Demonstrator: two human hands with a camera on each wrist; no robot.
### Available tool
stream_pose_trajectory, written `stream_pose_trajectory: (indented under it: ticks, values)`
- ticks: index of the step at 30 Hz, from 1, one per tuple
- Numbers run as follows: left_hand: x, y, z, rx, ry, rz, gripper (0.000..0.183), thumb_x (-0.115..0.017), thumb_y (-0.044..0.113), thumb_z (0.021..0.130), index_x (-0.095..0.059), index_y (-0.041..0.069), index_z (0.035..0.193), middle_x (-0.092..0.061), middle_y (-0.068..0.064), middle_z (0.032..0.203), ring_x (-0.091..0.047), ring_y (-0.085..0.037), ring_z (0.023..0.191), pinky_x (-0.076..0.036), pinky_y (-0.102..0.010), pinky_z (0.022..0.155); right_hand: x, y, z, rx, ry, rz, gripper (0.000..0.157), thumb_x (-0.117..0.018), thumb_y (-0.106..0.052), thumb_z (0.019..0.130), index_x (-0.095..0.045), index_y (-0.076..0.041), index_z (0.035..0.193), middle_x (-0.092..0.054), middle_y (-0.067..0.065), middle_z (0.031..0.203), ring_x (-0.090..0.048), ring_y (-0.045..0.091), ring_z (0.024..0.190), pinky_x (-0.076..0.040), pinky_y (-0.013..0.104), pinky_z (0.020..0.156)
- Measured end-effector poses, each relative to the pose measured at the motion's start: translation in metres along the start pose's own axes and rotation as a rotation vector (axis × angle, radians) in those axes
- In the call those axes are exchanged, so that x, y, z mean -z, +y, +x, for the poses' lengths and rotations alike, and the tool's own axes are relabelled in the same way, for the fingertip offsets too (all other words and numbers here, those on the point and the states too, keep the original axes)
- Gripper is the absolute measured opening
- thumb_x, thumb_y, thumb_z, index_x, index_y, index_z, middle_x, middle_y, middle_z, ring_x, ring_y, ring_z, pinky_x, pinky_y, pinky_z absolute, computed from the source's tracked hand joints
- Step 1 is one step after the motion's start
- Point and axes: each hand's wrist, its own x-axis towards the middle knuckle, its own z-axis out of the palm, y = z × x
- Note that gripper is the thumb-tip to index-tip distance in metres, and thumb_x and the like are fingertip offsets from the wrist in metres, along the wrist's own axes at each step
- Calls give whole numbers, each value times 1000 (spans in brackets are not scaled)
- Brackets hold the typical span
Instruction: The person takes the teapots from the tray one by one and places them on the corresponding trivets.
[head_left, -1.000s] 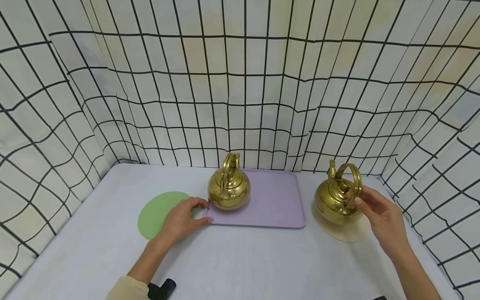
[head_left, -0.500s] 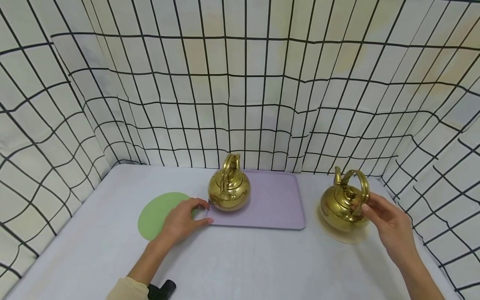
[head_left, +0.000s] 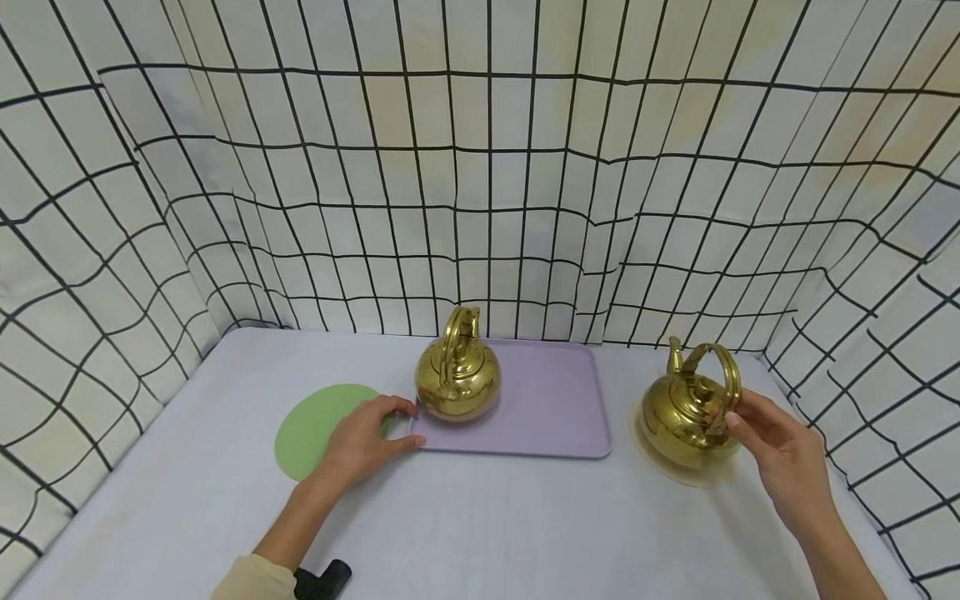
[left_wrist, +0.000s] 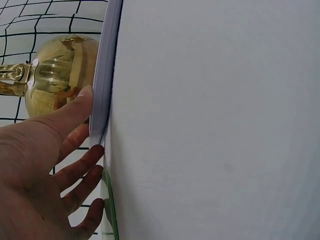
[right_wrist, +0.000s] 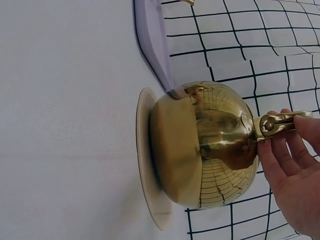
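Note:
A brass teapot (head_left: 688,421) sits upright on a round beige mat (head_left: 651,457) at the right. My right hand (head_left: 783,454) pinches its arched handle (head_left: 731,379), with the thumb on the near side, as the right wrist view also shows. The spout points to the back. Another brass teapot (head_left: 457,383) rests on the left part of a lilac tray (head_left: 547,400). My left hand (head_left: 363,437) touches the tray's front left corner with thumb and index fingertips; in the left wrist view the other fingers (left_wrist: 82,192) are loosely bent by the table.
A green round mat (head_left: 315,433) lies left of the tray, partly under the left hand. Black-lined white cloth walls (head_left: 487,183) enclose the white table (head_left: 525,525) at the back and sides. A black strap piece (head_left: 326,579) shows by the left sleeve.
My right hand has moved slightly right and toward me with the teapot, which now sits more centrally over the beige mat. The left hand and tray have stayed put.

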Motion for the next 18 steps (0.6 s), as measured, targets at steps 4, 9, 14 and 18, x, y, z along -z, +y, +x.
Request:
stream_pose_trajectory:
  ticks: [4,9,14,18]
  values:
    - [1,-1,0,1,-2,-3,40,-86,35,86,-73,17,119,-73,-8,128,-64,-35,127,-51,-56,109,1,3,0,-20,-4,50,41,-66,-6,101,-61,-1,141,-71,-26,107,-67,-13,102,-53,3,86]
    - [1,-2,0,-7,9,-3,40,-86,35,86,-73,17,119,-73,-8,127,-65,-34,126,-51,-56,108,4,6,0,-13,-17,210,39,-65,0,101,-63,-3,139,-74,-18,107,-69,-8,101,-54,5,87]
    - [0,-2,1,-15,8,0,41,-86,36,85,-73,18,119,-74,-8,127,-65,-34,126,-52,-56,107,5,6,0,-19,-20,327,35,-64,3,100,-65,-3,134,-73,-15,107,-69,-6,99,-54,5,87]
    - [0,-3,1,-14,6,-2,41,-87,35,85,-73,17,119,-74,-8,127,-65,-34,126,-52,-56,107,5,6,-1,-32,-25,330,33,-64,2,100,-65,-3,132,-73,-15,106,-69,-5,98,-54,6,85]
